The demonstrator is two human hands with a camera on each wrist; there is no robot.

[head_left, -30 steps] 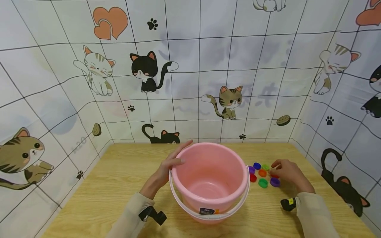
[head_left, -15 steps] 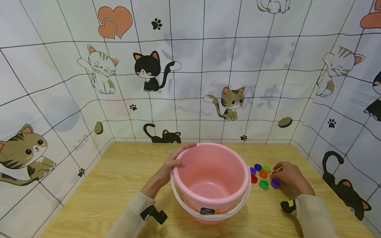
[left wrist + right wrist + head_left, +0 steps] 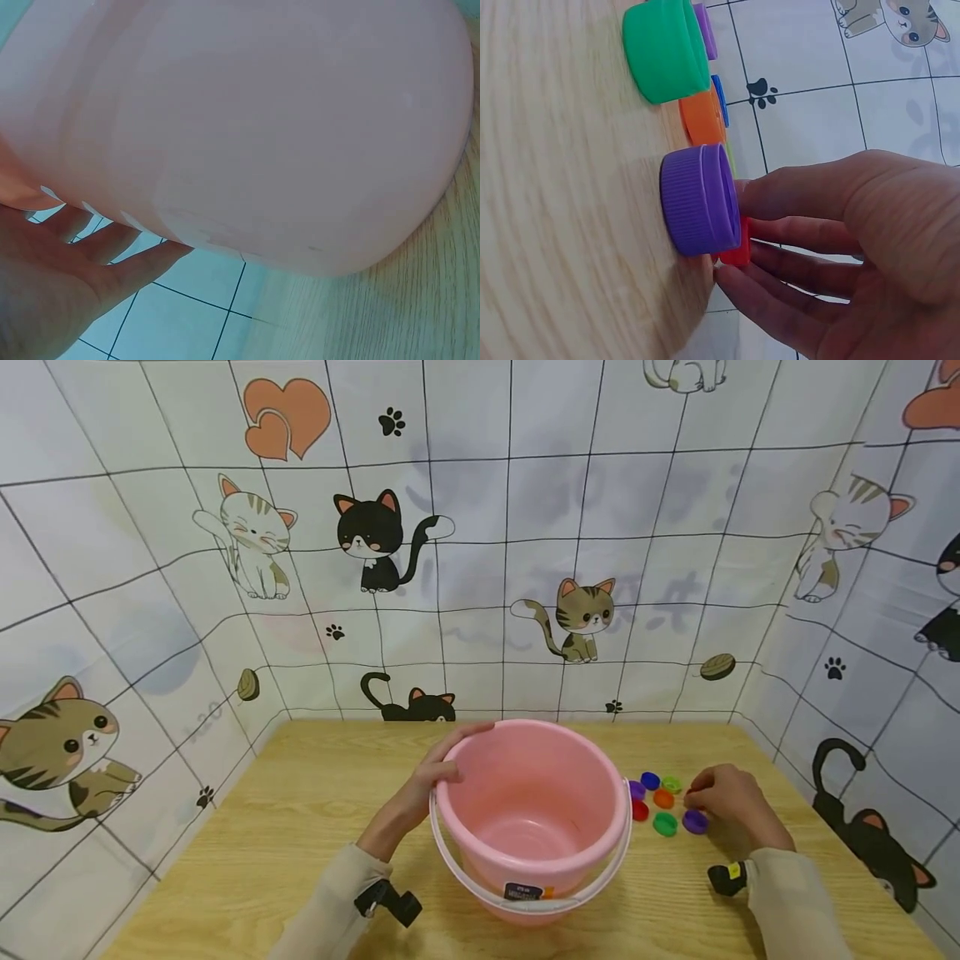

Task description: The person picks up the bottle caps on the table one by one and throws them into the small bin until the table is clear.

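Note:
A pink bucket (image 3: 525,764) with a white handle (image 3: 528,907) stands upright on the table. My left hand (image 3: 411,793) grips its left rim, thumb inside and the other fingers along the outer wall. In the left wrist view those fingers (image 3: 146,264) reach behind the pink wall. To the right of the bucket, my right hand (image 3: 733,803) pinches a red bottle cap (image 3: 736,252), mostly hidden by the fingers and a purple cap. That purple bottle cap (image 3: 694,822) lies right beside the fingertips, with a green cap (image 3: 664,824) and an orange cap (image 3: 663,799) farther left.
Also in the cluster are a blue cap (image 3: 650,781), a light green cap (image 3: 671,785), another red cap (image 3: 640,810) and a second purple cap (image 3: 637,790), close to the bucket's right side. Cat-print cloth (image 3: 465,635) walls the wooden table (image 3: 300,827) at back and sides.
The right fingers have closed in around the red cap, which showed more a second ago. Left hand and bucket keep their place; the head view shifted slightly.

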